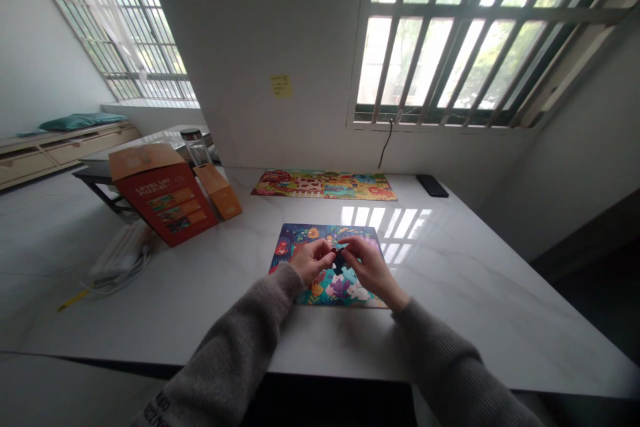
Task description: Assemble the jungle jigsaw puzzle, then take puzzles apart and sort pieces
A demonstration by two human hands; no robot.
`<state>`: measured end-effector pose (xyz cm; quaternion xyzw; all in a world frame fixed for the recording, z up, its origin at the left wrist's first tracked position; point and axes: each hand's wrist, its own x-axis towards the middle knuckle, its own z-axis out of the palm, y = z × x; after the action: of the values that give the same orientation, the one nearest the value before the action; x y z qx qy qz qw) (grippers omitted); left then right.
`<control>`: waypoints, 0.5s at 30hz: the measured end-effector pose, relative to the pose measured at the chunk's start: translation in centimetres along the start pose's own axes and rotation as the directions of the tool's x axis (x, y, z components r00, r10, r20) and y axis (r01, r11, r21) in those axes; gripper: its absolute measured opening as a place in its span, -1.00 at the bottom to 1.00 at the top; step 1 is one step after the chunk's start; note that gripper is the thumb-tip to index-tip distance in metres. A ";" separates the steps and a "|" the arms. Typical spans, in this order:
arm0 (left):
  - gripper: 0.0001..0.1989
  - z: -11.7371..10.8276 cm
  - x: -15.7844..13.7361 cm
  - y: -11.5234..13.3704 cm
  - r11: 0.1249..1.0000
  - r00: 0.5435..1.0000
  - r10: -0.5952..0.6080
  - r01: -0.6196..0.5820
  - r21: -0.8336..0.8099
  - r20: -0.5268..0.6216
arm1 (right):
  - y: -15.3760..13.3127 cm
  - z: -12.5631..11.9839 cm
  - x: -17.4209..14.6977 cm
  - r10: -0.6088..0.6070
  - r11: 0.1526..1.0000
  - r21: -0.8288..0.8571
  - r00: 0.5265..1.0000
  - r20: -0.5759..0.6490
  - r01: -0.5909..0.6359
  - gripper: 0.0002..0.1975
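Note:
A colourful jigsaw puzzle [340, 290] lies flat on the white table in front of me. Over its middle, my left hand [311, 261] and my right hand [369, 267] come close together with bent, pinching fingers. Between the fingertips is a small dark puzzle piece [337, 250], partly covered by them. Just below the fingertips, a dark patch shows among the brighter pictures of plants and animals. Both hands cover part of the puzzle's centre.
Two colourful finished-looking puzzle panels [324, 185] lie along the wall, with a black phone [433, 186] to their right. At left stand a red puzzle box [170, 203], a small orange box [220, 192], a glass bottle [196, 147] and a white power strip with cable [120, 257].

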<state>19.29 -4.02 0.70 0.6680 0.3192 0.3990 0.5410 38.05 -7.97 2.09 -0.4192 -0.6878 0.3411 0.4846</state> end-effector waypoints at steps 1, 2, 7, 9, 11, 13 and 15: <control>-0.65 0.0 0.1 0.0 0.998 1.000 -0.026 0.025 -0.060 -0.014 | -0.1 0.0 0.4 -0.015 1.000 -0.008 1.000 -0.018 0.015 -0.77; -0.63 0.0 0.2 0.1 0.993 0.998 -0.046 0.043 -0.106 -0.034 | -0.2 0.0 0.8 -0.028 1.000 -0.011 0.999 -0.045 0.027 -0.77; -0.59 -0.4 0.5 0.0 0.985 0.990 -0.056 0.033 -0.169 -0.131 | -0.1 0.3 1.0 -0.107 0.990 -0.108 0.989 -0.107 0.095 -0.76; -0.60 -0.6 0.6 -0.1 0.986 0.989 -0.056 0.032 -0.166 -0.139 | 0.3 0.4 0.4 -0.155 0.971 -0.194 0.985 -0.076 0.137 -0.72; -0.60 -0.7 0.5 -0.3 0.984 0.985 -0.061 0.033 -0.174 -0.161 | 0.6 0.4 -0.2 -0.181 0.954 -0.253 0.982 -0.052 0.162 -0.69; -0.59 -0.6 0.5 -0.3 0.982 0.977 -0.066 0.027 -0.186 -0.205 | 0.8 0.4 -0.6 -0.191 0.945 -0.276 0.981 -0.040 0.173 -0.74; -0.60 -0.6 0.5 -0.3 0.983 0.965 -0.065 0.017 -0.184 -0.254 | 0.9 0.2 -0.7 -0.206 0.939 -0.287 0.978 -0.039 0.187 -0.82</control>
<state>18.98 -3.29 0.59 0.5515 0.3635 0.4988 0.5611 38.20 -8.26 1.01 -0.4247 -0.7507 0.1748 0.4749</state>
